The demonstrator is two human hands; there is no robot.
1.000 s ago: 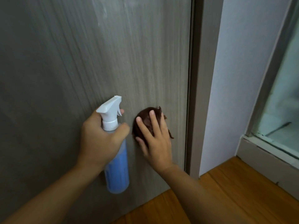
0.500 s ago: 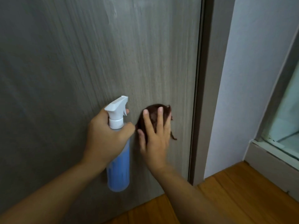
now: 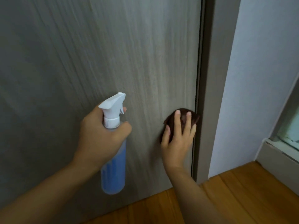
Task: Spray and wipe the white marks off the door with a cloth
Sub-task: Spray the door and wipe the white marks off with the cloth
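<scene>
A grey wood-grain door [image 3: 100,54] fills the left and middle of the view. My left hand [image 3: 100,136] grips the neck of a spray bottle [image 3: 114,168] with a white trigger head and blue liquid, held upright close to the door. My right hand [image 3: 178,139] presses a dark brown cloth [image 3: 182,118] flat against the door with straight, spread fingers, right beside the door's right edge. No white marks show in the part of the door in view.
A grey door frame [image 3: 210,94] runs down just right of the cloth, with a pale wall [image 3: 255,78] beyond it. A wooden floor [image 3: 234,199] lies below. A low ledge and glass pane [image 3: 284,143] stand at the far right.
My right hand has slid the cloth to the right, from near the bottle to the door's edge. The view has shifted, so the upper marks are out of frame. My left hand keeps hold of the bottle.
</scene>
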